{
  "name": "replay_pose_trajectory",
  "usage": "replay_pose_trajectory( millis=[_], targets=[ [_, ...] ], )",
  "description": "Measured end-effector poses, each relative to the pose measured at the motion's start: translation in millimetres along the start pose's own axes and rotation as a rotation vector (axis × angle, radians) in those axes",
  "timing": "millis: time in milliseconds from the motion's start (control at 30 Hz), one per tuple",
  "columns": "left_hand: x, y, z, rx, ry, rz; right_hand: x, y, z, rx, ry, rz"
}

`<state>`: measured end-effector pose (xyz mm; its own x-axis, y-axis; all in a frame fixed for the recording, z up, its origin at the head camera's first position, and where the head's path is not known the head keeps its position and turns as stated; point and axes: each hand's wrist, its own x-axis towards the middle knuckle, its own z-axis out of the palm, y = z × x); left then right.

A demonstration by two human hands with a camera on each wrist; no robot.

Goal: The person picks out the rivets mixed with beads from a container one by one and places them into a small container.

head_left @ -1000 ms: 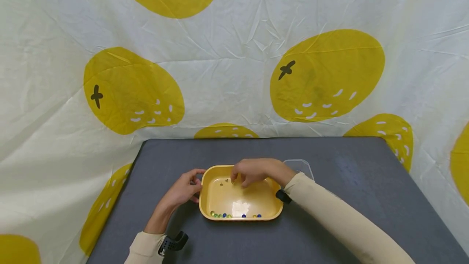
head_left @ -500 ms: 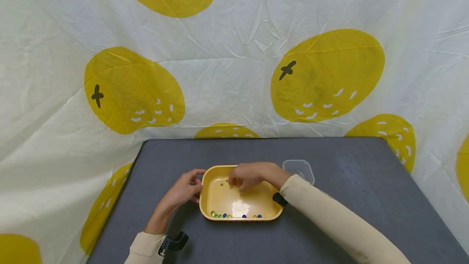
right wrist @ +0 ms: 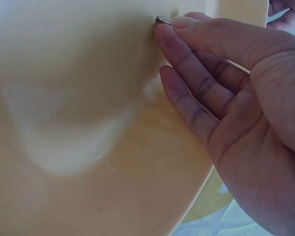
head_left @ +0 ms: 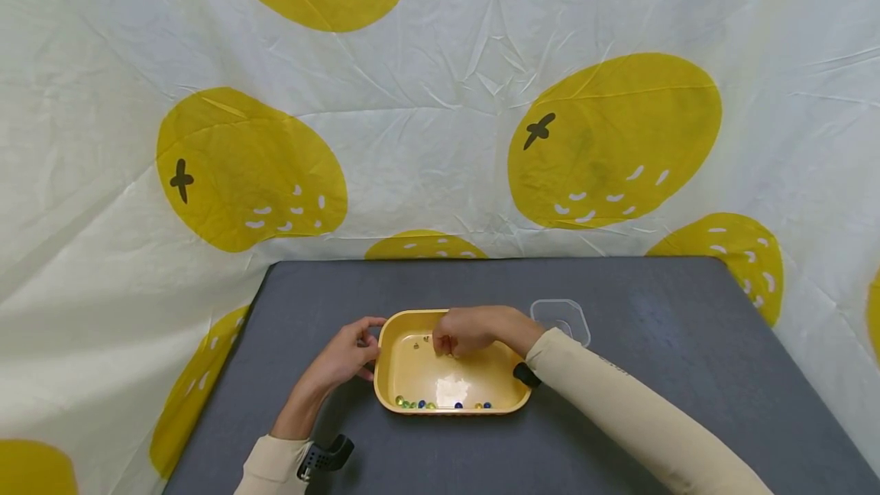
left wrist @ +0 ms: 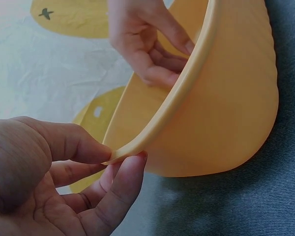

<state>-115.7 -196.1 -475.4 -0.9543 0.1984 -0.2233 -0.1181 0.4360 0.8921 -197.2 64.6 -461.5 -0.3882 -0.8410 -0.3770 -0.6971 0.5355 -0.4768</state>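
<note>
A yellow plastic basin (head_left: 447, 370) sits on the table, its near side lined with several green, blue and yellowish marbles (head_left: 422, 405). My left hand (head_left: 347, 351) pinches the basin's left rim (left wrist: 137, 143), thumb on one side and fingers on the other. Inside the basin, my right hand (head_left: 473, 328) reaches down near the far wall. Between its thumb and index finger, the right wrist view shows a small shiny metallic piece (right wrist: 163, 20), whose exact kind is unclear. A couple of tiny brownish pieces (head_left: 415, 346) lie left of the right hand's fingertips.
Behind my right forearm lies a clear plastic container or lid (head_left: 560, 315), partly hidden by the sleeve. The dark grey table (head_left: 660, 350) backs onto a white cloth (head_left: 426, 166) printed with yellow fruit shapes.
My right hand has lowered slightly within the basin, shifted left and then a little back right, its fingers drawing closer together. My left hand has stayed on the rim.
</note>
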Motion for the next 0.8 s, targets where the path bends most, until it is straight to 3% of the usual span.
replay_pose_trajectory(
  millis=[467, 800],
  targets=[
    [1.1, -1.8, 0.3, -0.010, -0.007, 0.005, 7.0, 3, 9, -0.073, -0.007, 0.085],
    [-0.4, -1.2, 1.1, -0.011, -0.003, 0.010, 7.5, -1, 13, -0.153, -0.005, 0.076]
  ],
)
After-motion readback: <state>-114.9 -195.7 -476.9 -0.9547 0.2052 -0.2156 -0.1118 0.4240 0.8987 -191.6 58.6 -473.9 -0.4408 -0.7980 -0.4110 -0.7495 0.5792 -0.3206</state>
